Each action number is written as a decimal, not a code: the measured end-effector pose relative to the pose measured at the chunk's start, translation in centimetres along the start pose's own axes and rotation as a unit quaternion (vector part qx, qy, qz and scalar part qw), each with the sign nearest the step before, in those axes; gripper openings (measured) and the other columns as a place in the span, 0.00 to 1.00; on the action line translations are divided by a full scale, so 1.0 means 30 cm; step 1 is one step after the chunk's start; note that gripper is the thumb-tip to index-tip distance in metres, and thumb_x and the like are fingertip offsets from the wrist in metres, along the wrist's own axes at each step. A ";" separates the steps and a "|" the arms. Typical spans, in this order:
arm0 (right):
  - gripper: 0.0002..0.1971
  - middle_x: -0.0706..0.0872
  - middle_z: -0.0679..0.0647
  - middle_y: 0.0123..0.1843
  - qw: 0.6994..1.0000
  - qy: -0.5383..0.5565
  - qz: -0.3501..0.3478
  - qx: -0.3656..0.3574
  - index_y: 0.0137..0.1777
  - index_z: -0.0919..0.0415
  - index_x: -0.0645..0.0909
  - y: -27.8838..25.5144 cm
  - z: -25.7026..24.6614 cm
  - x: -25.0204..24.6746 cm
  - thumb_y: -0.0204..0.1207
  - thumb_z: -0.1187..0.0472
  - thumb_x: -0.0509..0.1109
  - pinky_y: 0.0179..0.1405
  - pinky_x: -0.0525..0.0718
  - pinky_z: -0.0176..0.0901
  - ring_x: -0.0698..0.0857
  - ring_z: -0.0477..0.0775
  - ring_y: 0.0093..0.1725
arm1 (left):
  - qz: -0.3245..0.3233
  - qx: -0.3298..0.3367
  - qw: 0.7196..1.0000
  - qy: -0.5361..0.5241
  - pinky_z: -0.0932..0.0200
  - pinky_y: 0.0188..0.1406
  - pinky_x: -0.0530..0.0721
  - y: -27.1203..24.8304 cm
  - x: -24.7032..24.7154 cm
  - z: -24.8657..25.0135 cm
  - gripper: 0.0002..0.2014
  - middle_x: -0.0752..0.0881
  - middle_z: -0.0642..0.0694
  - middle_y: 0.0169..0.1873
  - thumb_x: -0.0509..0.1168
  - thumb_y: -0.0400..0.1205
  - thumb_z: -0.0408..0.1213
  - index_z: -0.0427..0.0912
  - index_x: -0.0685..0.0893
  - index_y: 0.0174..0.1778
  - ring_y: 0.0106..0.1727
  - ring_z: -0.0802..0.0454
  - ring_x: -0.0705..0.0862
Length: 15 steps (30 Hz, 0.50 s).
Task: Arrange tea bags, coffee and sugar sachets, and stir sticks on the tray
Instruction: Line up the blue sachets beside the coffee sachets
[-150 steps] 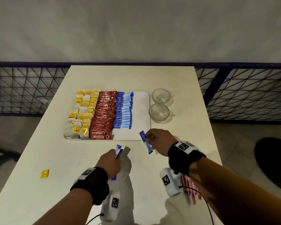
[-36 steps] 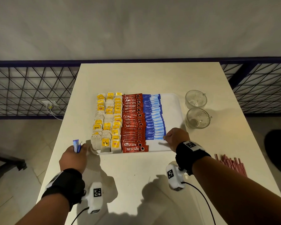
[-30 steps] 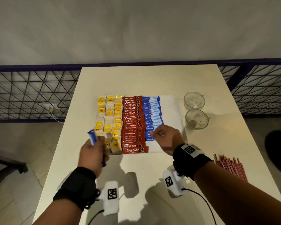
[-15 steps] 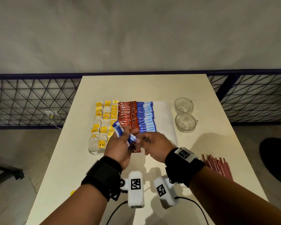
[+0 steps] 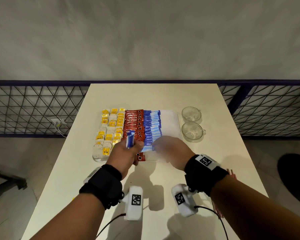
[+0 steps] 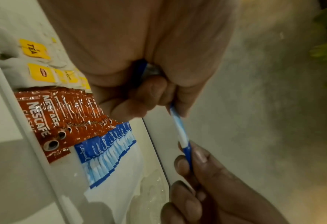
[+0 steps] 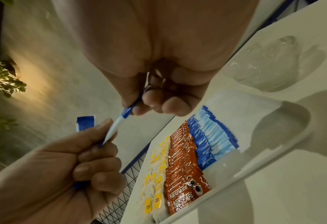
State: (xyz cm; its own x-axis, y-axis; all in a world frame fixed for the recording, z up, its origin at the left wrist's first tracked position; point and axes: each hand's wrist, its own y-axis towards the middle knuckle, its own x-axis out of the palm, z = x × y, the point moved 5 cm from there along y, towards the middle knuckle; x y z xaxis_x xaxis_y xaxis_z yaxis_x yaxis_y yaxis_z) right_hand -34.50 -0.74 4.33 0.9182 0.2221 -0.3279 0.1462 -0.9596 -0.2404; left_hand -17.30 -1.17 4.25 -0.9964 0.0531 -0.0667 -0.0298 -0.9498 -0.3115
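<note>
A white tray (image 5: pixel 170 118) holds rows of yellow-tagged tea bags (image 5: pixel 109 132), red Nescafe coffee sachets (image 5: pixel 133 122) and blue sugar sachets (image 5: pixel 151 125). Above the tray's near edge my left hand (image 5: pixel 134 145) grips a small bunch of blue sugar sachets (image 5: pixel 130 139) standing upright. One sugar sachet (image 6: pixel 179 128) stretches sideways between both hands. My right hand (image 5: pixel 154 147) pinches its far end (image 7: pixel 127 113) between thumb and fingers, while my left hand (image 7: pixel 93 151) holds the other end. Red stir sticks (image 5: pixel 231 172) lie on the table, mostly hidden by my right wrist.
Two empty glass cups (image 5: pixel 191 114) (image 5: pixel 192 131) stand right of the tray. The tray's right strip is bare white. A dark metal mesh railing (image 5: pixel 33 110) runs behind the table, and floor lies on both sides.
My left hand carried the sugar sachets from the table's left edge to the tray's front. My right hand left the sugar row, met it and took hold of one sachet.
</note>
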 end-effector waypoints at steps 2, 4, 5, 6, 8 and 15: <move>0.05 0.85 0.46 0.32 0.998 0.049 0.032 0.007 0.43 0.54 0.82 -0.006 0.009 -0.013 0.79 0.64 0.69 0.33 0.78 0.43 0.76 0.53 0.29 | 0.021 -0.001 1.000 -0.009 0.52 0.30 0.74 -0.002 -0.010 -0.010 0.07 0.77 0.46 0.26 0.66 0.84 0.36 0.39 0.81 0.40 0.25 0.48 0.69; 0.07 0.82 0.46 0.26 0.994 0.096 0.055 0.005 0.41 0.56 0.82 -0.009 0.022 -0.028 0.78 0.67 0.70 0.31 0.77 0.43 0.75 0.52 0.26 | 0.029 0.001 1.000 -0.006 0.53 0.29 0.74 -0.009 -0.018 -0.023 0.07 0.77 0.49 0.23 0.65 0.85 0.40 0.41 0.83 0.45 0.25 0.49 0.69; 0.07 0.82 0.46 0.24 0.993 0.104 0.056 0.002 0.41 0.57 0.82 -0.010 0.025 -0.033 0.78 0.68 0.70 0.30 0.76 0.42 0.75 0.49 0.24 | 0.022 0.004 1.000 -0.006 0.53 0.29 0.74 -0.014 -0.015 -0.026 0.07 0.76 0.51 0.21 0.66 0.84 0.42 0.42 0.83 0.46 0.24 0.49 0.68; 0.07 0.82 0.46 0.23 0.993 0.106 0.051 0.000 0.41 0.57 0.82 -0.011 0.026 -0.034 0.78 0.68 0.70 0.30 0.76 0.40 0.75 0.48 0.23 | 0.010 0.006 1.000 -0.007 0.53 0.29 0.74 -0.022 -0.006 -0.025 0.07 0.75 0.51 0.20 0.66 0.84 0.42 0.42 0.84 0.47 0.23 0.50 0.68; 0.06 0.83 0.44 0.22 0.994 0.102 0.039 -0.001 0.42 0.58 0.81 -0.013 0.023 -0.030 0.79 0.67 0.70 0.29 0.76 0.39 0.75 0.46 0.22 | -0.006 0.002 1.000 -0.009 0.52 0.30 0.74 -0.027 0.012 -0.031 0.06 0.72 0.52 0.19 0.68 0.83 0.39 0.40 0.84 0.45 0.22 0.50 0.67; 0.06 0.81 0.47 0.34 0.990 0.124 0.063 0.034 0.42 0.53 0.82 0.002 0.036 -0.036 0.80 0.57 0.68 0.35 0.78 0.47 0.77 0.50 0.29 | 0.018 -0.004 1.000 0.020 0.50 0.34 0.75 -0.007 -0.002 -0.045 0.07 0.71 0.55 0.16 0.67 0.84 0.37 0.41 0.81 0.41 0.19 0.53 0.68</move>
State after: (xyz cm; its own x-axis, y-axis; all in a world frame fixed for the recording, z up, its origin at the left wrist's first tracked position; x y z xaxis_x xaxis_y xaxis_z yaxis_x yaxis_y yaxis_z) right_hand -35.88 -0.87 3.69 0.9911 0.0439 -0.1259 0.0076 -0.9614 -0.2752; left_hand -17.14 -0.56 3.04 -0.9929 0.0318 -0.1148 0.0063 -0.9485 -0.3168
